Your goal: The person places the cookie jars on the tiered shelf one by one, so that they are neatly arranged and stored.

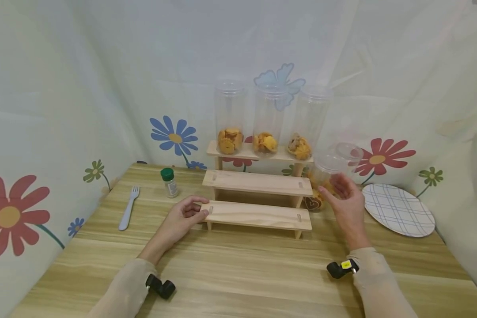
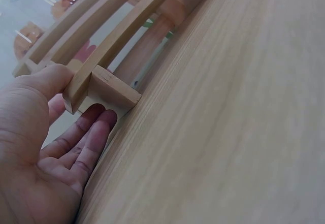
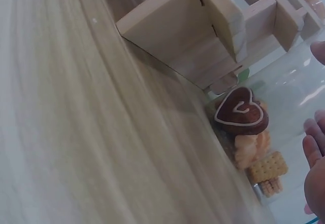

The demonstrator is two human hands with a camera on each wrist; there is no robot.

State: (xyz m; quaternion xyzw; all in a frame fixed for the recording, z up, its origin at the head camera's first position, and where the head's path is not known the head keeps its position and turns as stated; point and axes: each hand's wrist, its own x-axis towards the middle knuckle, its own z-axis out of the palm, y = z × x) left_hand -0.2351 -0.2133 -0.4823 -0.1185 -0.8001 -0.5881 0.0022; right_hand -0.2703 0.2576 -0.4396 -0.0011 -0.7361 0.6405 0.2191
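Observation:
A three-tier wooden shelf (image 1: 258, 182) stands on the table. My left hand (image 1: 184, 217) grips the left end of its lowest tier, thumb on top of the board (image 2: 129, 23) and fingers below and beside it. To the right of the shelf stands a clear jar (image 1: 322, 170) with mixed cookies at its bottom, among them a brown heart-shaped cookie (image 3: 242, 111). My right hand (image 1: 347, 203) is beside this jar, thumb and fingers spread; whether they touch it is hard to see. A second clear rounded shape (image 1: 350, 152) shows behind the fingers.
Three tall lidded jars, a left one (image 1: 229, 117), a middle one (image 1: 268, 119) and a right one (image 1: 308, 121), stand on the top tier with cookies inside. A green-capped shaker (image 1: 169, 182) and a fork (image 1: 129, 209) lie left; a checked plate (image 1: 398, 209) is right.

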